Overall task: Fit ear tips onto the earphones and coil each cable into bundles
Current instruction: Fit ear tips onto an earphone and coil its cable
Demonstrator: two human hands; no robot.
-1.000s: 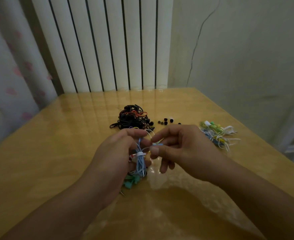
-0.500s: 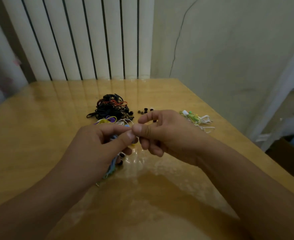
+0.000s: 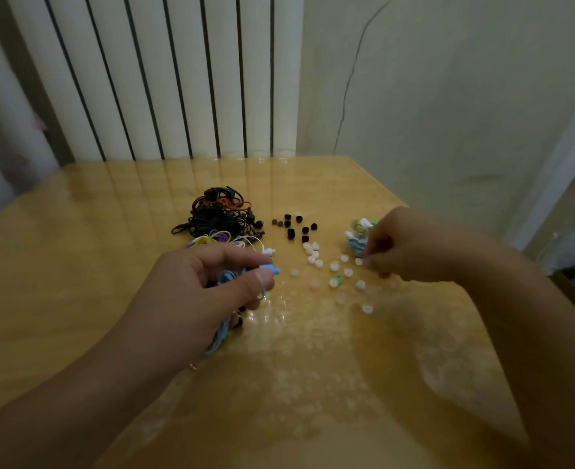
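From the head view I have the left hand (image 3: 208,292) curled round the blue earphone (image 3: 270,269), thumb and forefinger pinching it so the bud end juts out toward the loose tips, while its blue cable (image 3: 220,330) trails under the palm onto the table (image 3: 76,265). The right hand (image 3: 404,247) is out over the white ear tips (image 3: 333,265), fingers bunched with the fingertips (image 3: 369,264) down at one of them; whether a tip is actually pinched I cannot tell, the spot is too small and blurred. To do this step well, I judge I should take a single white tip by its rim, keep the opening facing the bud, and hold the left pinch steady close to the nozzle so the tip can be pushed on squarely. The black ear tips (image 3: 294,226) lie further back, beside the black cable pile (image 3: 220,214); a coiled bundle (image 3: 359,236) sits just behind the right hand. Compared with half a second ago, the hands were together in front of me; now the right has swung away to the tips, and my view has tipped right and down, showing the scattered white tips.
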